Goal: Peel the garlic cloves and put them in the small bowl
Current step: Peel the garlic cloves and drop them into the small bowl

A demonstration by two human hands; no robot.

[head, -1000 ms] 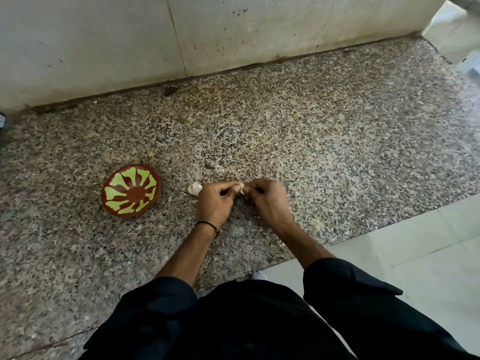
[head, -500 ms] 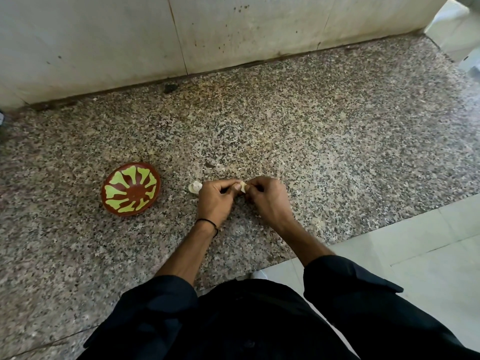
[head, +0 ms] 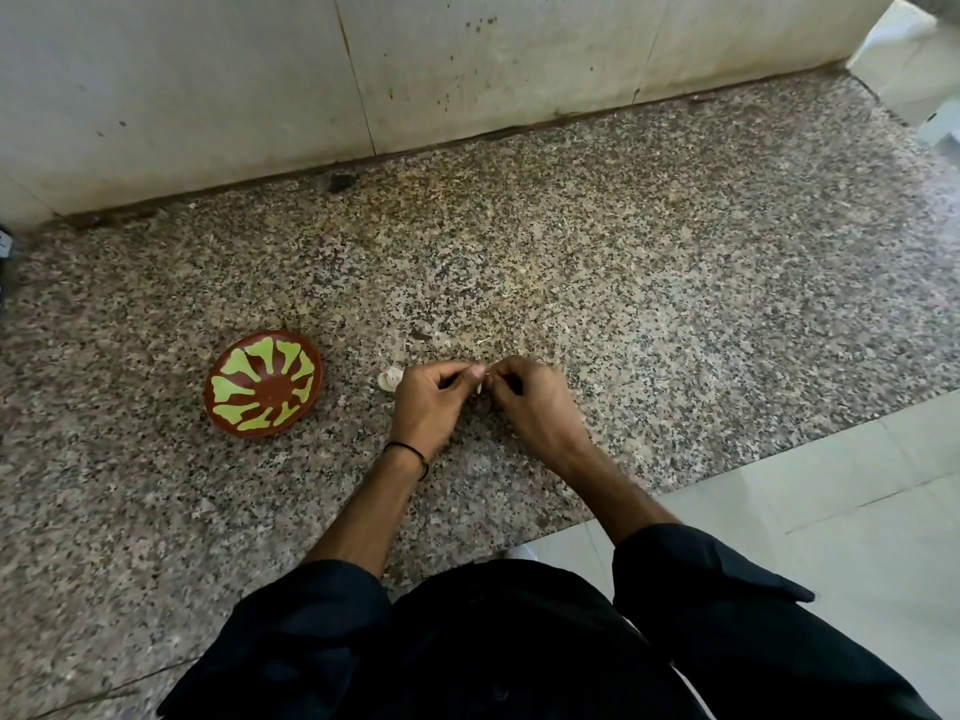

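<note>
My left hand [head: 427, 402] and my right hand [head: 535, 407] meet low over the speckled granite slab [head: 649, 283]. Between their fingertips they pinch one small pale garlic clove [head: 481, 385], mostly hidden by the fingers. Another whitish garlic piece [head: 389, 379] lies on the slab just left of my left hand. The small bowl [head: 262, 383], red-brown with yellow-green petal marks, sits further left and looks to hold nothing.
A pale stained wall [head: 415, 70] closes the back of the slab. Smooth white floor tiles [head: 831, 511] begin at the lower right. My dark sleeves and clothing fill the bottom of the view. A small dark scrap [head: 420, 335] lies beyond my hands.
Both hands stay together on the clove with only small finger shifts. The bowl and the loose garlic piece have not moved.
</note>
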